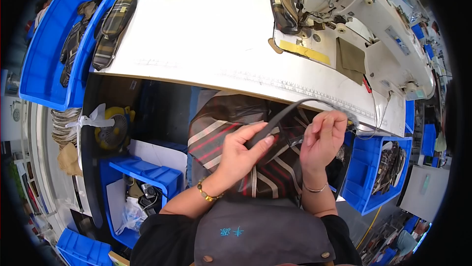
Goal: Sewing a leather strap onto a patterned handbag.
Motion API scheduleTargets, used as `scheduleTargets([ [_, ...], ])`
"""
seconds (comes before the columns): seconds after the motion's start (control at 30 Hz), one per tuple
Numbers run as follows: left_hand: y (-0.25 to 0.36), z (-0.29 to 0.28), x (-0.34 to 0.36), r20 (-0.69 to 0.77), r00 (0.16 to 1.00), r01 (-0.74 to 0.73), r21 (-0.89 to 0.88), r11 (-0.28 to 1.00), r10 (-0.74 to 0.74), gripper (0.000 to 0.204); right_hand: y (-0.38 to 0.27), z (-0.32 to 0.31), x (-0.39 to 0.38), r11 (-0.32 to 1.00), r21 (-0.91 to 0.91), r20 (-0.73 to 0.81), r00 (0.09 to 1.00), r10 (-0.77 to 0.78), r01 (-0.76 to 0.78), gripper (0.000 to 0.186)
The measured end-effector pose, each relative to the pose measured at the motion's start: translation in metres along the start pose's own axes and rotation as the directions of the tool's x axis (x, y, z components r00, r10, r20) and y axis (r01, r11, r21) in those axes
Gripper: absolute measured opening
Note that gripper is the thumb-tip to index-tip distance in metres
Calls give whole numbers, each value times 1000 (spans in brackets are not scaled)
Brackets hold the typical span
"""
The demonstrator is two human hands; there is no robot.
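My left hand [241,152] is closed on a dark grey strip [282,114], with the thumb and fingers pinching one end. From there the strip arches up and to the right, passing behind the fingertips of my right hand [322,138]. That hand is closed in a pinch, and what lies in its fingers is hidden. Beneath both hands, striped dark brown cloth [216,135] with red and cream bands lies over my lap. A sewing machine [339,0] stands on the white table beyond, with a plaid pouch-like piece [283,10] beside its needle area.
The white table [196,35] has its front edge just beyond my hands. Plaid pieces [115,25] lie at its left end, next to a blue bin [37,64]. Another blue bin [361,182] stands low at right, holding plaid pieces. A yellow fan [115,127] sits under the table.
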State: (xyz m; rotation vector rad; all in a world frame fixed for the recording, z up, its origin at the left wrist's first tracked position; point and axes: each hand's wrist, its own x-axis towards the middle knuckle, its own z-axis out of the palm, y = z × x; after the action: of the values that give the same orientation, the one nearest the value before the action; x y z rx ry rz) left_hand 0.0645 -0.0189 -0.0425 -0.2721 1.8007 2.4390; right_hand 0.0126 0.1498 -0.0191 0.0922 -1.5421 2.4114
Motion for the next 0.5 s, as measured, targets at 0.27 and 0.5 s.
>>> scheduleTargets([
  [0.27,3,-2,-3,64,998,-30,95,995,23,29,-5,-1,6,1000,3,-38,999,-9,9,14],
  [0.5,5,-1,-1,76,997,9,27,1000,-11,28,4,1,-5,997,39,114,991,64,-69,12],
])
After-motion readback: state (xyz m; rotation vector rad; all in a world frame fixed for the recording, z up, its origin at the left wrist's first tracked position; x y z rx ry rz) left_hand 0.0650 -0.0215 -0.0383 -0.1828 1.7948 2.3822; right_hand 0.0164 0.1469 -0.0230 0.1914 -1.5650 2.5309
